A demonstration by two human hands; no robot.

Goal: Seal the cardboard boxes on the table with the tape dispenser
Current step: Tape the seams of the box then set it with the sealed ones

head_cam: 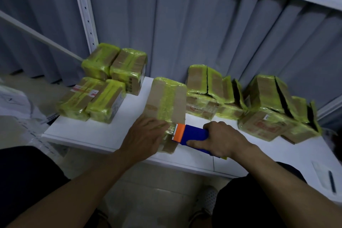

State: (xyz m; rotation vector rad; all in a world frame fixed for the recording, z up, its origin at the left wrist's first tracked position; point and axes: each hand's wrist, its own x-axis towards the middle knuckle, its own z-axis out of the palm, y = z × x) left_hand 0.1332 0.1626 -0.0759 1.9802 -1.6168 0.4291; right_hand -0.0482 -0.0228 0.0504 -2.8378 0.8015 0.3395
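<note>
cardboard box (167, 102) lay lengthwise at the near edge of the table (92, 133), approx midway along, w/ 1 yellow-green tape strip (166, 98) down its top. tape dispenser (192, 134), blue w/ orange blade end, sat at the box's near right corner, blade against the tape. right hand (222, 138) gripped the dispenser, fingers curled round it. left hand (144, 133) pressed flat on the box's near end, fingers straight. taped boxes were stacked at the far left corner (100, 87) & along the far edge on the right (259, 105). grey curtain (203, 24) hung behind.

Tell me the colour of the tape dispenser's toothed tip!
Orange toothed tip; head view shows it best.
</note>
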